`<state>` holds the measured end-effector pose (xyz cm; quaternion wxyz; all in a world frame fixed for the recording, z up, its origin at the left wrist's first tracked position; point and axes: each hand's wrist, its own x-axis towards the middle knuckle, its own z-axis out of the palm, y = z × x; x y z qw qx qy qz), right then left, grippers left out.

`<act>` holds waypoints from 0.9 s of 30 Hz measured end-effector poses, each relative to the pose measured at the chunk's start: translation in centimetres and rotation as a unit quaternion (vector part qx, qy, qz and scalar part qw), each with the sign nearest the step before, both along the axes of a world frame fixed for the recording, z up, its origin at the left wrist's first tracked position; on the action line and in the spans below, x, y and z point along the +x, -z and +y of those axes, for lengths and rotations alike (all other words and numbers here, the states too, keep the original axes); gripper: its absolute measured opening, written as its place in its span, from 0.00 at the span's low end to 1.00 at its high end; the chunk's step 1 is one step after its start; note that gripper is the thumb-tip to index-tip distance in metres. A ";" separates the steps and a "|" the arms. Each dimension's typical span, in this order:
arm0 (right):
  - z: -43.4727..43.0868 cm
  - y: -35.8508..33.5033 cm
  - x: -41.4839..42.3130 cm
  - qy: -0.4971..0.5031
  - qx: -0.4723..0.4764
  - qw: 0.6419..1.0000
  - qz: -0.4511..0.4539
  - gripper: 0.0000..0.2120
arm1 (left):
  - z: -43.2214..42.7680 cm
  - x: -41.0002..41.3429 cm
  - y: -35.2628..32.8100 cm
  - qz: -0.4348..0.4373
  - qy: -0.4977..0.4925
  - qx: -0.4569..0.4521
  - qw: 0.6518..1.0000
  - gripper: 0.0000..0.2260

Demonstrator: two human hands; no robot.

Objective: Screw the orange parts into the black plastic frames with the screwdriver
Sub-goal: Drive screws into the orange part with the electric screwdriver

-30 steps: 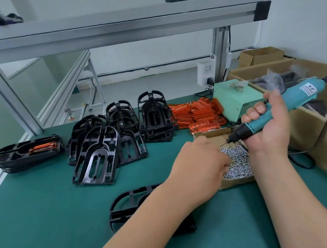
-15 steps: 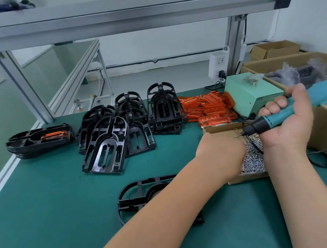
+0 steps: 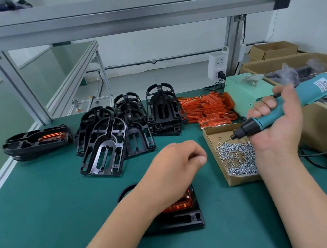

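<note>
My right hand (image 3: 277,127) grips the teal electric screwdriver (image 3: 308,92), its bit pointing left and down over the cardboard box (image 3: 210,138) of small silver screws (image 3: 236,160). My left hand (image 3: 174,164) hovers left of that box, fingertips pinched against the thumb as on a screw; the screw itself is hidden. Under my left forearm lies a black plastic frame (image 3: 183,221) with an orange part (image 3: 181,203) seated in it, mostly covered by the arm.
Loose black frames (image 3: 107,148) are heaped at centre back, beside a pile of orange parts (image 3: 206,107). Frames holding orange parts (image 3: 36,142) are stacked far left. A green power unit (image 3: 246,94), large cardboard boxes (image 3: 324,123) and the screwdriver cable (image 3: 316,157) crowd the right.
My left hand has come out of the screw box and drawn back left and toward me, fingers pinched. The right hand with the screwdriver stayed above the box. The view shifted slightly.
</note>
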<state>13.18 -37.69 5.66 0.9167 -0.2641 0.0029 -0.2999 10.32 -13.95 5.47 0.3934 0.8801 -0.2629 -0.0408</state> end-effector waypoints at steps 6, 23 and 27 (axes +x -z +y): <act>4.0 -0.4 -0.8 -0.088 -0.057 0.994 -0.045 0.10 | 2.6 -1.7 1.5 0.009 -0.038 0.002 0.999 0.03; 6.8 -0.8 -2.0 -0.134 -0.089 0.985 -0.056 0.11 | 3.0 -0.8 2.1 0.072 -0.048 -0.094 0.992 0.07; 6.8 -0.8 -2.0 -0.134 -0.089 0.985 -0.055 0.11 | 3.0 -0.8 2.2 0.080 -0.036 -0.103 0.991 0.07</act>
